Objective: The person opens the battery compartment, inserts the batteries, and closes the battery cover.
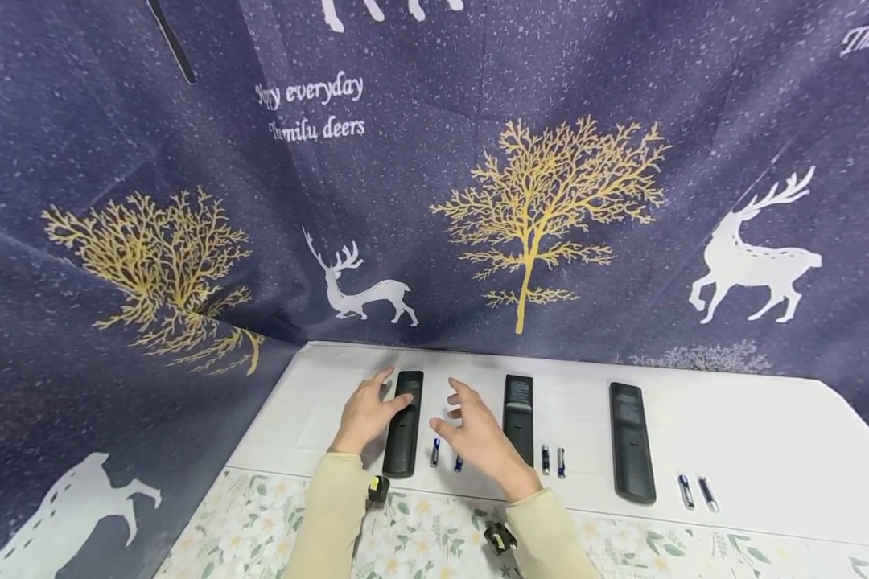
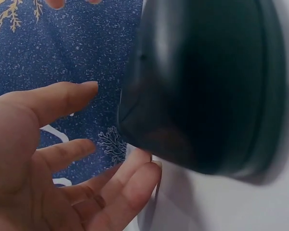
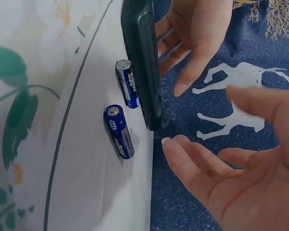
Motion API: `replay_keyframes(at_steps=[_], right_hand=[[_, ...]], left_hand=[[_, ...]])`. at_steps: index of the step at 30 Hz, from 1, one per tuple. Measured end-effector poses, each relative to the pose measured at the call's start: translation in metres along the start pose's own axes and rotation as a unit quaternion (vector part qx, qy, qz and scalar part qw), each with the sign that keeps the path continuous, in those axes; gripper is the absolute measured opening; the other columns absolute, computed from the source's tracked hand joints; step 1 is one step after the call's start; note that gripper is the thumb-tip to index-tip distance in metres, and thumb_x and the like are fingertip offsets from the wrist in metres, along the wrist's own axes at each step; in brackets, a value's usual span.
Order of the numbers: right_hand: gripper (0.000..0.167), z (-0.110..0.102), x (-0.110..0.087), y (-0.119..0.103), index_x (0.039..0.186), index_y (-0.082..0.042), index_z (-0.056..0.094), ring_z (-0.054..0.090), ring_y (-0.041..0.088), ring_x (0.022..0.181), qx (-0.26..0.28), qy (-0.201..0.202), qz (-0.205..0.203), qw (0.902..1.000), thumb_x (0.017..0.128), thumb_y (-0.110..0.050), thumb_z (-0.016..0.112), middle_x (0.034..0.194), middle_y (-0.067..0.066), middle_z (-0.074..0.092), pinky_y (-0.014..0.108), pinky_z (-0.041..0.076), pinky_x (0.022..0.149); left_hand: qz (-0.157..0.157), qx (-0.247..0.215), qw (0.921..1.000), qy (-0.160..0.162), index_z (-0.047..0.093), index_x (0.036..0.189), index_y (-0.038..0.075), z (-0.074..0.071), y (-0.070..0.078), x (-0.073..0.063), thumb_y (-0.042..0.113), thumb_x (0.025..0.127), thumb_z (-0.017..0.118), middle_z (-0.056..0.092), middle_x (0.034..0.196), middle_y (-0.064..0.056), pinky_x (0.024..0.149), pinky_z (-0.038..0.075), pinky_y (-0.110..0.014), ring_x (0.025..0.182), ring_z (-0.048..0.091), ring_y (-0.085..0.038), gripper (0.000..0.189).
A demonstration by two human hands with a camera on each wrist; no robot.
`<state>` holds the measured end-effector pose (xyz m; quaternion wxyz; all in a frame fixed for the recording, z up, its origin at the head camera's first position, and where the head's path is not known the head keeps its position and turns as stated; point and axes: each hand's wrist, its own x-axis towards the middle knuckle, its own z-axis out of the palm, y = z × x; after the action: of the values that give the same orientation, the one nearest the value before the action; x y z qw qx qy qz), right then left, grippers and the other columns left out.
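Observation:
A black remote control [image 1: 402,438] lies lengthwise on the white table covering at the left. My left hand [image 1: 365,414] is at its left side, thumb stretched over the upper part and fingers loosely bent. In the left wrist view that thumb stands apart from the remote, while fingertips are close to its end; contact cannot be made out. My right hand [image 1: 474,430] hovers between the left and middle remotes with loosely spread fingers, holding nothing. Two blue-and-silver batteries [image 3: 119,132] lie beside the left remote; in the head view one is partly hidden by the right hand.
A middle black remote [image 1: 518,414] has two batteries [image 1: 553,461] to its right. Farther right lie a third remote [image 1: 632,442] and two more batteries [image 1: 698,492]. A floral cloth [image 1: 413,531] covers the near edge. Behind hangs a dark blue curtain [image 1: 420,177] with deer and trees.

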<state>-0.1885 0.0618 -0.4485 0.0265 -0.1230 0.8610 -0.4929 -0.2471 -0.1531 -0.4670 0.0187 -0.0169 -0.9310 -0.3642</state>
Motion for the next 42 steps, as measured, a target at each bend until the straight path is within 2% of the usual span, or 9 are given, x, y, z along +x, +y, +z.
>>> replay_keyframes(at_steps=[6,12,19,26,33,36,42], right_hand=[[0.072,0.004,0.004,-0.001,0.162,0.004,0.033,0.064,0.035,0.121,-0.015,0.003,-0.009,0.9998,0.104,-0.015,0.071,0.142,0.022,0.055,0.051,0.058,0.093],[0.072,0.009,0.007,0.001,0.161,0.005,0.034,0.064,0.036,0.120,-0.019,0.004,-0.015,0.9997,0.103,-0.016,0.072,0.141,0.023,0.056,0.051,0.058,0.093],[0.073,0.011,0.010,0.001,0.162,0.003,0.033,0.062,0.039,0.123,-0.014,-0.004,-0.009,0.9999,0.104,-0.017,0.072,0.143,0.025,0.054,0.052,0.058,0.093],[0.073,0.014,0.012,-0.001,0.162,0.005,0.034,0.063,0.039,0.123,-0.010,-0.005,-0.013,0.9999,0.103,-0.017,0.072,0.141,0.025,0.055,0.051,0.057,0.094],[0.073,0.013,0.011,-0.003,0.161,0.005,0.034,0.062,0.040,0.122,-0.005,-0.007,-0.013,0.9999,0.103,-0.018,0.072,0.141,0.025,0.055,0.053,0.057,0.095],[0.073,0.012,0.011,-0.003,0.161,0.005,0.035,0.062,0.040,0.123,-0.006,-0.006,-0.012,0.9999,0.103,-0.019,0.072,0.141,0.025,0.056,0.053,0.056,0.096],[0.075,0.011,0.011,-0.002,0.162,0.004,0.034,0.061,0.040,0.124,-0.006,-0.004,-0.009,0.9999,0.103,-0.021,0.073,0.141,0.025,0.055,0.055,0.055,0.096]], left_hand=[[-0.008,-0.001,0.9999,0.010,0.052,0.157,0.005,0.003,-0.004,0.005,0.031,0.098,0.074,0.064,0.136,-0.026,0.108,0.046,-0.062,0.126,0.061,-0.045,0.068],[-0.007,0.011,0.9998,0.018,0.055,0.154,0.003,0.008,-0.003,0.005,0.032,0.094,0.079,0.066,0.125,-0.024,0.093,0.054,-0.059,0.109,0.067,-0.041,0.071],[-0.030,0.031,0.9985,0.033,0.058,0.151,0.004,0.014,-0.001,0.006,0.036,0.087,0.086,0.067,0.111,-0.016,0.085,0.054,-0.052,0.095,0.065,-0.033,0.076],[-0.039,-0.006,0.9988,0.028,0.058,0.150,0.000,0.016,0.002,0.007,0.030,0.086,0.086,0.069,0.104,-0.013,0.089,0.052,-0.052,0.092,0.063,-0.031,0.076],[-0.024,-0.043,0.9983,0.030,0.059,0.149,0.003,0.019,-0.003,0.009,0.024,0.090,0.082,0.068,0.089,-0.006,0.079,0.051,-0.045,0.074,0.061,-0.023,0.067],[-0.018,-0.052,0.9978,0.038,0.062,0.148,0.004,0.020,-0.005,0.010,0.024,0.090,0.082,0.068,0.088,-0.005,0.078,0.051,-0.044,0.075,0.061,-0.023,0.064],[-0.021,-0.102,0.9939,0.037,0.062,0.148,0.005,0.020,-0.004,0.009,0.019,0.092,0.081,0.072,0.092,-0.007,0.086,0.056,-0.048,0.077,0.067,-0.022,0.061]])
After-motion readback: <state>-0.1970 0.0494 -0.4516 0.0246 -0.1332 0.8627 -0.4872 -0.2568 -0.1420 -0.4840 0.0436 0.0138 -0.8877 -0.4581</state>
